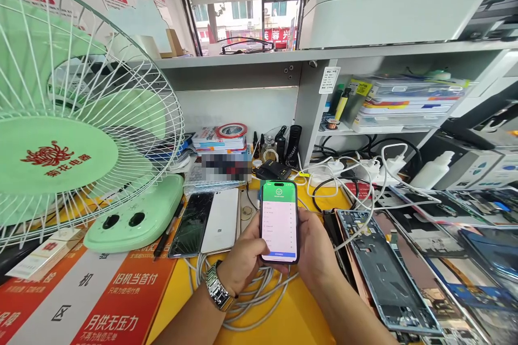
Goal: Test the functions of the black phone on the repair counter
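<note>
Both of my hands hold a black smartphone (279, 221) upright over the yellow bench (295, 312). Its lit screen shows a green header and a white list with a blue button at the bottom. My left hand (243, 256), with a metal watch (217, 288) on its wrist, wraps the phone's left edge, thumb across the lower screen. My right hand (318, 250) cups the right edge and back. A bundle of white cables (251, 302) lies beneath my hands.
A green desk fan (81, 135) stands at the left. A white phone (222, 221) and a cracked dark phone (192, 223) lie face down beside it. Opened phone frames (380, 269) and parts cover the right. A white printer (396, 5) sits on the shelf above.
</note>
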Demonstrator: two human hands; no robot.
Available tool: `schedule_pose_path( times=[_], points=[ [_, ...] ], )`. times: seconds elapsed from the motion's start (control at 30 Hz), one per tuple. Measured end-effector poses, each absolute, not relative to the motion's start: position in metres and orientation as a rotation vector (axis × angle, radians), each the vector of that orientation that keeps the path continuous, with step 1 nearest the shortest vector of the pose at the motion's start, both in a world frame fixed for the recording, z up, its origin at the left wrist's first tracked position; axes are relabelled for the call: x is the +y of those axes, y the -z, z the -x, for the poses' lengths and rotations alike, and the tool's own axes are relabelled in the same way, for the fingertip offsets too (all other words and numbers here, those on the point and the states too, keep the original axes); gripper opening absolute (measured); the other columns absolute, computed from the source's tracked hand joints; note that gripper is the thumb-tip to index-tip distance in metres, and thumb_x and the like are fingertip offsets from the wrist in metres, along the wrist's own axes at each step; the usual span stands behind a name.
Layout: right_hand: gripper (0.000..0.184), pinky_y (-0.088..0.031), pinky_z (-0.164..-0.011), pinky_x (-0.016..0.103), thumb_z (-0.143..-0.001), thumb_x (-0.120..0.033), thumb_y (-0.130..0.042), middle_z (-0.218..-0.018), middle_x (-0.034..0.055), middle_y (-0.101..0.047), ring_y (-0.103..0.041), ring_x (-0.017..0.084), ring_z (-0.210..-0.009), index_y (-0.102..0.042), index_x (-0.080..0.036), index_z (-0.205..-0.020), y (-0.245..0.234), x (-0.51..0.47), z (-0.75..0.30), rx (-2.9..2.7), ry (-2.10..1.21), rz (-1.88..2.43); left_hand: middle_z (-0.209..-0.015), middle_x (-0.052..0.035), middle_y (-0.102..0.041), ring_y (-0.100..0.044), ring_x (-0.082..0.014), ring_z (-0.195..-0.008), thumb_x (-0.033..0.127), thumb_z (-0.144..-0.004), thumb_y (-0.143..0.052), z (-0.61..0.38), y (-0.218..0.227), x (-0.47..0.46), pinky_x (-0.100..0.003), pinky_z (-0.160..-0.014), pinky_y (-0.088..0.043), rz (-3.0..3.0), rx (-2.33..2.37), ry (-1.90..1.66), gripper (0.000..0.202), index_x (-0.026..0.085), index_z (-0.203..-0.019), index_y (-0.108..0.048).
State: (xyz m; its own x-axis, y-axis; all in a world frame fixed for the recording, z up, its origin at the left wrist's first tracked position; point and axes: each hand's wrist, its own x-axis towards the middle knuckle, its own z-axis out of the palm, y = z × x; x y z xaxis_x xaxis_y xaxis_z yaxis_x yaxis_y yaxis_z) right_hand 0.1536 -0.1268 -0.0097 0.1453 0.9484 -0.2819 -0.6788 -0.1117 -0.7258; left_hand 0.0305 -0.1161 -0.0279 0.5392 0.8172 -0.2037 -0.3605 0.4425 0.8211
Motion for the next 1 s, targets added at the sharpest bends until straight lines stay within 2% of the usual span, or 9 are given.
schedule_pose_path(
  times=[0.17,0.33,0.47,0.7,0.83,1.0],
  points=[
    [0.029,-0.049,-0.044,0.028,-0.08,-0.039,-0.049,-0.073,0.0065,-0.073,-0.067,0.023,-0.061,-0.067,-0.017,-0.087,0.0091,-0.1269,-0.1544,-0.329,-1.531,0.948,-0.114,-0.009,-0.063,-0.066,-0.0234,-0.078,0.003,-0.059,-0.059,-0.0298,0.0275,-0.119,-0.029,-0.053,-0.056,-0.905,0.657,-0.783,0.085,0.025,-0.138,-0.037],
    [0.028,-0.052,-0.05,0.028,-0.082,-0.037,-0.048,-0.066,0.0042,-0.071,-0.067,0.022,-0.061,-0.067,-0.017,-0.086,0.0101,-0.1259,-0.1539,-0.351,-1.494,0.926,-0.11,-0.0081,-0.063,-0.065,-0.0227,-0.078,0.002,-0.062,-0.057,-0.0295,0.0308,-0.1176,-0.03,-0.052,-0.056,-0.917,0.638,-0.803,0.082,0.026,-0.138,-0.037],
    [0.028,-0.053,-0.055,0.029,-0.082,-0.037,-0.05,-0.069,0.0041,-0.071,-0.068,0.022,-0.066,-0.067,-0.017,-0.09,0.0107,-0.126,-0.1539,-0.332,-1.518,0.907,-0.105,-0.0073,-0.064,-0.064,-0.022,-0.076,0.003,-0.061,-0.056,-0.0296,0.0293,-0.1173,-0.03,-0.052,-0.056,-0.898,0.62,-0.797,0.08,0.025,-0.136,-0.04],
    [0.029,-0.055,-0.064,0.031,-0.081,-0.036,-0.052,-0.085,0.0045,-0.074,-0.069,0.022,-0.074,-0.067,-0.017,-0.096,0.0113,-0.1271,-0.1553,-0.308,-1.511,0.92,-0.112,-0.0082,-0.063,-0.064,-0.0239,-0.082,0.005,-0.061,-0.055,-0.0291,0.0279,-0.1193,-0.03,-0.052,-0.057,-0.858,0.619,-0.796,0.085,0.027,-0.141,-0.036],
    [0.035,-0.055,-0.066,0.032,-0.084,-0.038,-0.048,-0.091,0.0067,-0.075,-0.069,0.023,-0.076,-0.067,-0.016,-0.104,0.01,-0.1279,-0.1551,-0.344,-1.489,0.929,-0.111,-0.0103,-0.064,-0.065,-0.0249,-0.08,0.012,-0.068,-0.051,-0.0299,0.0286,-0.1203,-0.032,-0.052,-0.057,-0.838,0.608,-0.832,0.074,0.024,-0.14,-0.038],
    [0.035,-0.054,-0.06,0.032,-0.086,-0.041,-0.046,-0.086,0.007,-0.074,-0.068,0.022,-0.068,-0.067,-0.015,-0.099,0.0084,-0.1288,-0.1548,-0.369,-1.503,0.941,-0.116,-0.0117,-0.061,-0.065,-0.025,-0.077,0.024,-0.079,-0.055,-0.034,0.0263,-0.1211,-0.032,-0.049,-0.056,-0.878,0.706,-0.85,0.066,0.025,-0.142,-0.034]
  ],
)
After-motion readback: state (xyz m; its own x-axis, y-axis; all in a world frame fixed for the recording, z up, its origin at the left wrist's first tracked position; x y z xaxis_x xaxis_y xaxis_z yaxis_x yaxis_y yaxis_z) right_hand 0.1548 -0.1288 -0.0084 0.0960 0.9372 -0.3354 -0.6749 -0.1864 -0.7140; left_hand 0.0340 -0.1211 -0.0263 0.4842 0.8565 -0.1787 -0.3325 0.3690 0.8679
